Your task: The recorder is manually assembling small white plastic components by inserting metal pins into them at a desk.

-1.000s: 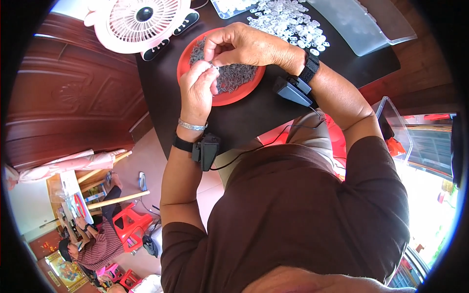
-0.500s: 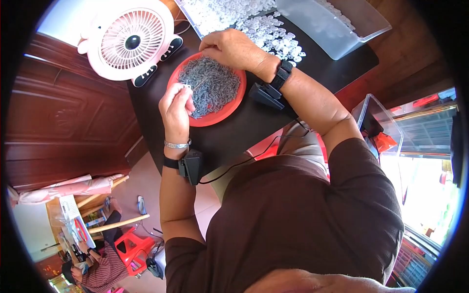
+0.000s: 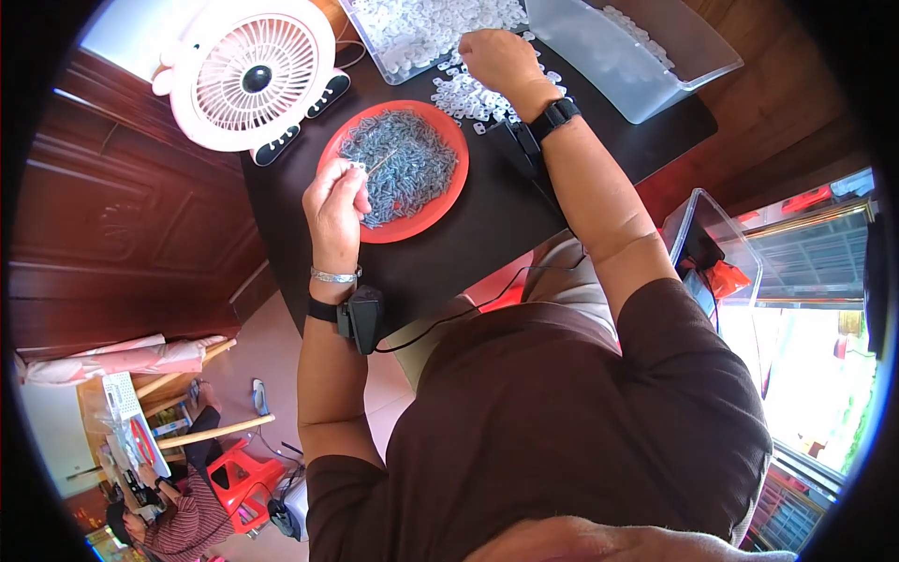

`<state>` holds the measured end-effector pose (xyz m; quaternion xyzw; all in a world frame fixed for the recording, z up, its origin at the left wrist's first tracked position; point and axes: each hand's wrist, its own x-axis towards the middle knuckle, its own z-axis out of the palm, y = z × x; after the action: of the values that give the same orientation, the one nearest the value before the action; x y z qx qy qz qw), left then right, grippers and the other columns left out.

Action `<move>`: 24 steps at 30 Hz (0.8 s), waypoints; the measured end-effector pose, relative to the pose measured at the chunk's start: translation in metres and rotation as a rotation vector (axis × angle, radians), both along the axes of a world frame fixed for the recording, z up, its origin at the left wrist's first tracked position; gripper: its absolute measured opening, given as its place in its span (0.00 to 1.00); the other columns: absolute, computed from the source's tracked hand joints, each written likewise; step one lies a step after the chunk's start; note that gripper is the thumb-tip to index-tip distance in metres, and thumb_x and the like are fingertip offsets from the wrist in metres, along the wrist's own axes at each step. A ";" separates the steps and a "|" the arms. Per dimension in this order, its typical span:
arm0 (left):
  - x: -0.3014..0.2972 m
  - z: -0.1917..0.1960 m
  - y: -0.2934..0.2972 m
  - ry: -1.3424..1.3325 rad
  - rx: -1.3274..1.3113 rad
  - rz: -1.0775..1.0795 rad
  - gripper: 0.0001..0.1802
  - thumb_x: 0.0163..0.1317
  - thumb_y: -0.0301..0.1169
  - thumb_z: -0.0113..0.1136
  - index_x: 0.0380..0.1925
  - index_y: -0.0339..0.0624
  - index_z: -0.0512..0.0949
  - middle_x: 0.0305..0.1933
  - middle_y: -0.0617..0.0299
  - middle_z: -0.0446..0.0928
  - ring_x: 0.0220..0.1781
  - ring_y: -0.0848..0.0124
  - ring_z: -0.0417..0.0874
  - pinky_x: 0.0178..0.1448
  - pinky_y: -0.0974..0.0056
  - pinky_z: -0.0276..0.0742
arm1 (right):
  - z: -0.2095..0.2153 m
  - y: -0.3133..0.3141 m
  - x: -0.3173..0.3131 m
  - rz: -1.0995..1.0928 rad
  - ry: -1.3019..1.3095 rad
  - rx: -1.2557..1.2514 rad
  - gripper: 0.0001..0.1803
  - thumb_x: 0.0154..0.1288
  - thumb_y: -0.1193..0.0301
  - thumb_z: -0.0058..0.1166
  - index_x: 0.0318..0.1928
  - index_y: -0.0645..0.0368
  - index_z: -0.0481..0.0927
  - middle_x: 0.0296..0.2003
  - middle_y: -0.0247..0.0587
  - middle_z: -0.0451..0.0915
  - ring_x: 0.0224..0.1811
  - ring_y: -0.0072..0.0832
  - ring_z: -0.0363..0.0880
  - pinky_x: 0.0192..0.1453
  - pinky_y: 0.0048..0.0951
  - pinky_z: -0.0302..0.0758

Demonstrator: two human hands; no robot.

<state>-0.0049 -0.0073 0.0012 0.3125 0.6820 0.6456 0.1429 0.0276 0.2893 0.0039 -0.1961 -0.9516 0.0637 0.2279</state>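
My left hand [image 3: 332,208] is over the left rim of a red round plate [image 3: 453,192]. Its thumb and fingers pinch a small white plastic piece [image 3: 357,167]. A thin, pale stick-like thing [image 3: 382,164] shows just beyond those fingertips; I cannot tell whether it is held. Small grey screw-like parts [image 3: 412,159] are heaped on the plate. Farther right, my right hand [image 3: 503,64] is over a loose pile of small white plastic pieces [image 3: 465,96]. Its fingers are curled together, and whatever is between them is hidden.
A pink and white fan [image 3: 255,79] stands at the table's left. Behind the pile is a clear tray of white pieces [image 3: 426,28]; a translucent bin [image 3: 646,80] stands at right. Cables hang near my wrists. Another person [image 3: 192,510] sits at the lower left by a red stool [image 3: 245,480].
My right hand has moved from the plate's far rim, right and away, to the white pile. My left hand stays nearly in place with the white piece.
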 end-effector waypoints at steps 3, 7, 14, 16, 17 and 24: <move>0.003 0.002 0.003 -0.025 0.016 0.023 0.09 0.63 0.30 0.50 0.25 0.39 0.73 0.19 0.69 0.69 0.19 0.82 0.67 0.22 0.77 0.59 | -0.007 0.000 -0.005 0.035 0.082 -0.006 0.14 0.59 0.67 0.46 0.42 0.50 0.82 0.38 0.46 0.82 0.43 0.44 0.79 0.48 0.43 0.75; 0.003 0.002 0.004 -0.032 0.037 0.006 0.10 0.63 0.30 0.51 0.23 0.40 0.71 0.18 0.70 0.68 0.19 0.83 0.66 0.22 0.76 0.58 | -0.024 0.016 -0.010 0.045 0.102 0.091 0.14 0.59 0.68 0.46 0.43 0.49 0.82 0.40 0.46 0.81 0.45 0.46 0.78 0.51 0.42 0.74; 0.005 0.003 0.003 -0.092 0.058 -0.007 0.09 0.63 0.29 0.52 0.24 0.40 0.72 0.19 0.70 0.68 0.19 0.84 0.66 0.22 0.77 0.58 | -0.030 0.033 -0.007 -0.034 0.057 -0.018 0.18 0.56 0.72 0.45 0.47 0.48 0.82 0.45 0.45 0.80 0.51 0.49 0.74 0.55 0.44 0.73; 0.005 0.003 0.003 -0.074 0.046 -0.010 0.09 0.63 0.29 0.52 0.24 0.40 0.72 0.20 0.70 0.68 0.19 0.84 0.66 0.22 0.77 0.58 | -0.031 0.032 -0.010 -0.042 0.085 -0.072 0.18 0.57 0.70 0.45 0.48 0.48 0.81 0.45 0.46 0.80 0.52 0.49 0.73 0.56 0.44 0.73; 0.006 0.004 0.003 -0.075 0.047 -0.010 0.09 0.63 0.29 0.52 0.24 0.40 0.72 0.20 0.70 0.68 0.19 0.84 0.66 0.22 0.77 0.58 | -0.034 0.034 -0.011 -0.042 0.084 -0.071 0.18 0.57 0.70 0.45 0.48 0.48 0.81 0.45 0.46 0.80 0.52 0.49 0.73 0.56 0.44 0.73; 0.008 0.005 0.003 -0.083 0.045 -0.018 0.08 0.63 0.28 0.52 0.25 0.39 0.72 0.20 0.70 0.68 0.20 0.84 0.66 0.23 0.77 0.59 | -0.049 0.035 -0.025 0.135 0.204 0.085 0.17 0.58 0.70 0.46 0.47 0.48 0.82 0.46 0.43 0.79 0.53 0.46 0.73 0.57 0.41 0.72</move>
<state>0.0026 -0.0045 0.0058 0.2949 0.6579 0.6719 0.1698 0.0023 0.3246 -0.0451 -0.1141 -0.9364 0.0584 0.3268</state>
